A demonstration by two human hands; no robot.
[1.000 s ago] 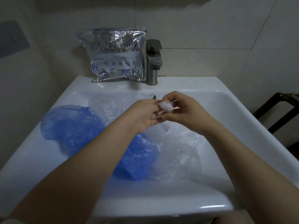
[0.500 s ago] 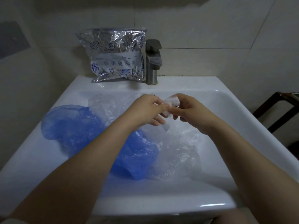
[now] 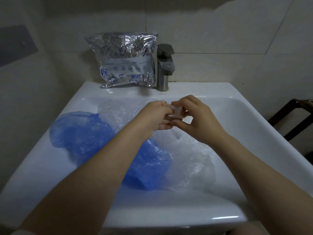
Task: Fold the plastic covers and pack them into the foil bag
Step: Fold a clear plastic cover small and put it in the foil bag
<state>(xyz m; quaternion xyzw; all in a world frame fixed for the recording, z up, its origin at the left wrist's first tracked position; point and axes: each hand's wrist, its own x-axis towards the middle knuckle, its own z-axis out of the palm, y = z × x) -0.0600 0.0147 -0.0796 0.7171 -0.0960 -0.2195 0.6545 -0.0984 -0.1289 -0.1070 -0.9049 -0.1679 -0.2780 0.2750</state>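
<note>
Folding has tightened since a second ago: a small clear plastic cover wad is pinched between left hand and right hand above the white basin, nearly ready for the crinkled foil bag.

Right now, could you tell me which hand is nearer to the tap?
Right. The right hand is in front of the tap, slightly to its right; the left hand sits farther forward and left. Both pinch a small clear cover.
</note>
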